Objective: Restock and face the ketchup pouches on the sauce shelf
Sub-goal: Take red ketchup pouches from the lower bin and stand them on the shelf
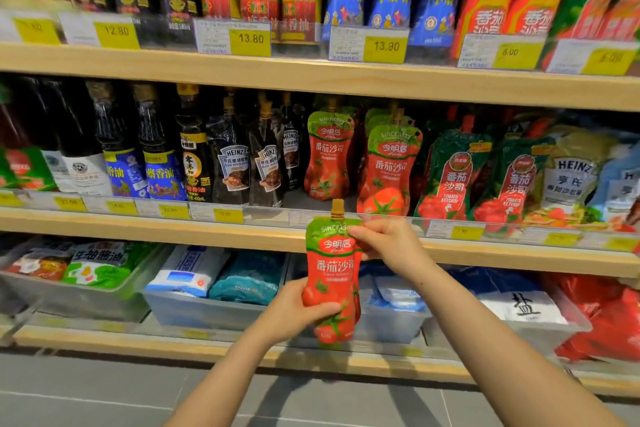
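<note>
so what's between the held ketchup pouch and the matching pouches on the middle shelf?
Head view: only the shelf's front rail with price tags; held pouch, shelf pouches.

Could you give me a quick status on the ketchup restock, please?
Left hand grips ketchup pouch low, right hand pinches its top. Pouch below the middle shelf, label facing out. Nothing blocking.

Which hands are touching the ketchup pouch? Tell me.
Touching, both. The head view shows the left hand gripping the ketchup pouch low, the right hand pinching its top.
</note>
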